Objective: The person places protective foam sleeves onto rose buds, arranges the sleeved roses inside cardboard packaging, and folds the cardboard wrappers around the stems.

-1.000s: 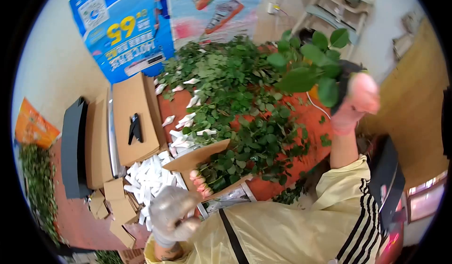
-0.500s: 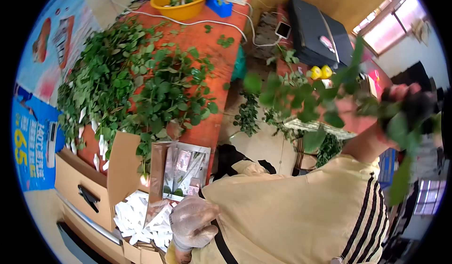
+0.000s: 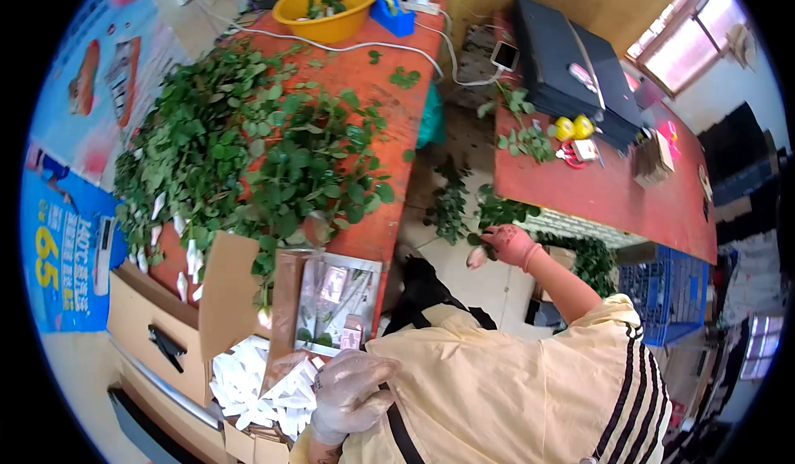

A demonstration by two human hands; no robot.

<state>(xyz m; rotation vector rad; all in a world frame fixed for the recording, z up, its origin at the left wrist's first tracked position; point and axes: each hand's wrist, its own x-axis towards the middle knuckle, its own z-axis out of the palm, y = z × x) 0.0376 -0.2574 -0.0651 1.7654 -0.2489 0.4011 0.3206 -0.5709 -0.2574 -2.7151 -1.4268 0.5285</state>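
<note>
My left hand (image 3: 352, 391), in a thin see-through glove, is held close to my body with its fingers curled in. Whatever it may hold is hidden. Out to the right, over the floor gap between the tables, my right hand (image 3: 512, 245) in a pink glove is closed on a rose. The pale pink rose bud (image 3: 477, 258) sticks out to the left of the fingers, with green leaves beside it. Near my left hand lie a clear-wrapped pack (image 3: 338, 300) and a heap of white sleeves (image 3: 252, 381) in a cardboard box (image 3: 157, 336).
Leafy stems (image 3: 199, 133) with white-sleeved heads cover much of the red table (image 3: 389, 145). Behind them stand a yellow basin (image 3: 327, 17) and a blue tape dispenser (image 3: 392, 15). A second red table (image 3: 571, 187) and a blue crate (image 3: 662, 294) are at right.
My right hand has come down and left from a raised spot at the far right, bringing the leafy stem out of the foreground. My left hand stays nearly still.
</note>
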